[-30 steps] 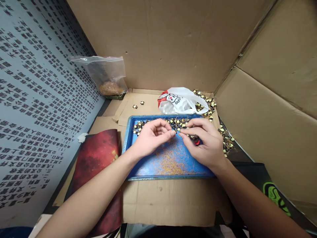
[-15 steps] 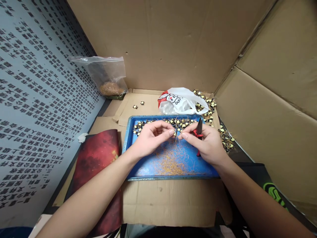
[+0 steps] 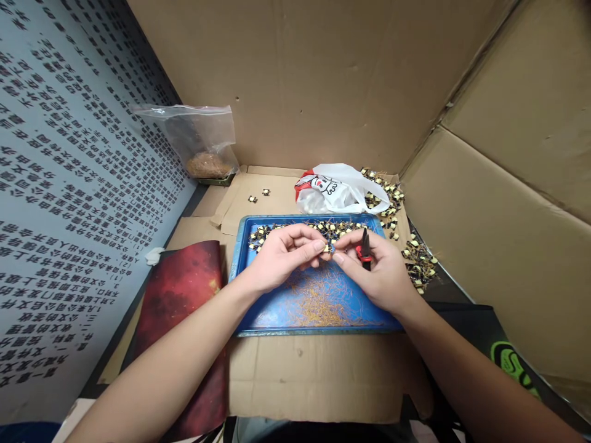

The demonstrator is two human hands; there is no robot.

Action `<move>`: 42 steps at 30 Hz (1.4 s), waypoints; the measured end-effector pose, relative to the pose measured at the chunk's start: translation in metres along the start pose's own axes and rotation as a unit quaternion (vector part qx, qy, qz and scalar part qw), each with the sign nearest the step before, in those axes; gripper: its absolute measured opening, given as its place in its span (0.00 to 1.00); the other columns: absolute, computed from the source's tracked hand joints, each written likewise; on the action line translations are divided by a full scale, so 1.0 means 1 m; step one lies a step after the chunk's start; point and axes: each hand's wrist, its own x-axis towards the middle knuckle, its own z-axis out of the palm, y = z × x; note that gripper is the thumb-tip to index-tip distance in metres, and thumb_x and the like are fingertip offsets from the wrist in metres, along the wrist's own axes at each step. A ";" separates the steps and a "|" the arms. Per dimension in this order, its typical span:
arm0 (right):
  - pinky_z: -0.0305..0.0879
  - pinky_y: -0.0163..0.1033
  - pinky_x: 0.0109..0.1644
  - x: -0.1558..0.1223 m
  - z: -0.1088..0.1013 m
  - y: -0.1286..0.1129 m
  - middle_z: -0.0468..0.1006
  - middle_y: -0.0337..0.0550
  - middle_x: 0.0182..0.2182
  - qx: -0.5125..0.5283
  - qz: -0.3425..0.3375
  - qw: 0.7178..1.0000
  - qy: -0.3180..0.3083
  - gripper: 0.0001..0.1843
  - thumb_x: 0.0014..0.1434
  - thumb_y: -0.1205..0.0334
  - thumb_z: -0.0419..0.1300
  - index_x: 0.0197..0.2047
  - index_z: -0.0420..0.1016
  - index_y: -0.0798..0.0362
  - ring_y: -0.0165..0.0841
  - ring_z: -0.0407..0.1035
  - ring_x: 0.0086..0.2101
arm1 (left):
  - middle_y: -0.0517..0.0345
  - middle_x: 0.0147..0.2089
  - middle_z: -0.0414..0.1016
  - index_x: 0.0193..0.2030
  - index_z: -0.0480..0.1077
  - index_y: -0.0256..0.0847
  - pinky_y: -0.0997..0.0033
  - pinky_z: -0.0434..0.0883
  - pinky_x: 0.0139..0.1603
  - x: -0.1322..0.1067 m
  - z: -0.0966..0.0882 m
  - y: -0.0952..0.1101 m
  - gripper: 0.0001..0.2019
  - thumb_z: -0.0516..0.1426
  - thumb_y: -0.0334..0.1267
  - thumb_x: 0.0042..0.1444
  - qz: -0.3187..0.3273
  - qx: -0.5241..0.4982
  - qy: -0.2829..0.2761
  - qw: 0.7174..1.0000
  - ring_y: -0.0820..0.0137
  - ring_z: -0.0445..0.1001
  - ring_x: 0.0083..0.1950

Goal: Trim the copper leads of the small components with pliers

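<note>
Over a blue tray my left hand pinches a small yellow-and-black component between thumb and fingers. My right hand meets it fingertip to fingertip and also touches that component, while red-handled pliers are tucked in its palm, jaws pointing up. A row of similar components lies along the tray's far edge. Cut copper wire ends litter the tray floor below my hands.
A white plastic bag lies behind the tray, with more components heaped to its right. A clear bag of brown scraps stands at back left. Cardboard walls close in behind and right; a red mat lies left.
My right hand turned so the pliers came into sight, jaws up, then moved slightly left. Both hands stay pinched together on the small component over the tray.
</note>
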 end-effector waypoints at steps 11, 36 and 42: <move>0.73 0.43 0.40 -0.001 0.003 -0.003 0.86 0.44 0.38 -0.101 -0.130 0.985 0.047 0.04 0.66 0.63 0.72 0.44 0.86 0.49 0.36 0.77 0.35 | 0.58 0.30 0.80 0.41 0.77 0.35 0.77 0.69 0.30 0.000 -0.001 0.000 0.18 0.72 0.49 0.60 -0.002 0.022 0.008 1.000 0.77 0.72 0.27; 0.63 0.37 0.30 0.007 0.000 -0.004 0.75 0.38 0.25 0.019 0.104 0.994 0.001 0.15 0.61 0.50 0.71 0.32 0.80 0.52 0.30 0.63 0.26 | 0.57 0.34 0.79 0.40 0.77 0.35 0.74 0.70 0.35 0.001 0.000 -0.004 0.18 0.70 0.50 0.62 0.046 0.115 0.034 0.992 0.75 0.72 0.33; 0.56 0.36 0.27 0.004 -0.001 0.003 0.68 0.34 0.25 0.121 0.188 0.974 -0.042 0.21 0.62 0.43 0.72 0.34 0.74 0.51 0.29 0.59 0.24 | 0.55 0.36 0.80 0.42 0.77 0.36 0.74 0.70 0.36 0.000 0.000 -0.004 0.15 0.69 0.47 0.64 0.040 0.118 0.012 0.992 0.74 0.74 0.34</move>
